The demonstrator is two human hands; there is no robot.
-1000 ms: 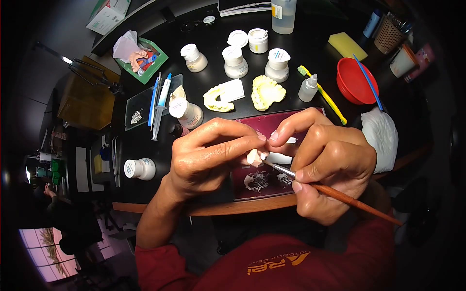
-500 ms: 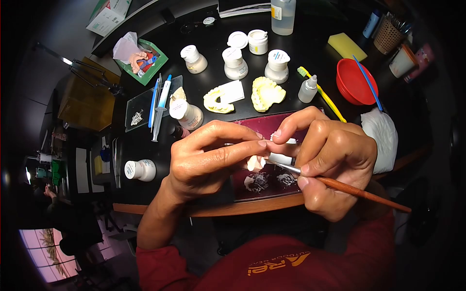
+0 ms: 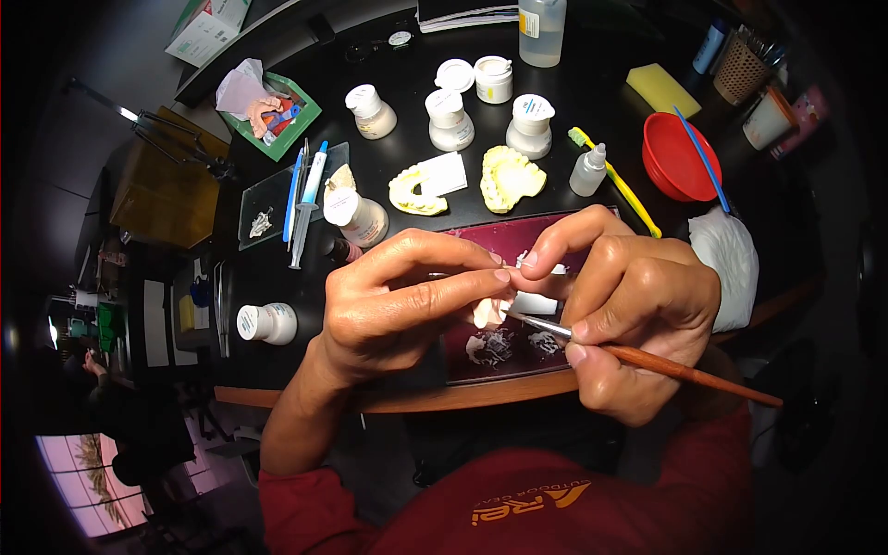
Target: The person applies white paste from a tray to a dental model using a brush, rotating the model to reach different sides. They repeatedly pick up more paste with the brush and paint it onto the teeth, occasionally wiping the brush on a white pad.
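Observation:
My left hand (image 3: 398,301) is closed, its fingertips pinching a small pale pink dental cast piece (image 3: 487,315) that they partly cover. In my right hand (image 3: 638,301) is a fine brush (image 3: 684,371) with a reddish wooden handle, gripped near its metal ferrule. The bristle tip points left and meets or nearly meets the piece; exact contact is too small to tell. My two index fingers come together above it. Below lies a maroon slab (image 3: 518,368) carrying smears of whitish paste (image 3: 490,348) and a white block-like item (image 3: 536,303).
Beyond my hands lie two yellowish dental casts (image 3: 418,192) (image 3: 507,180). Several white-capped jars (image 3: 450,120) stand behind them. A dropper bottle (image 3: 588,170), yellow toothbrush (image 3: 629,199), red bowl (image 3: 668,166) and white tissue (image 3: 723,264) are at right; syringes (image 3: 310,199) lie left.
The cast piece has turned slightly between my left fingertips, and the brush tip has shifted a little to the left. Both hands keep nearly the same place and grip.

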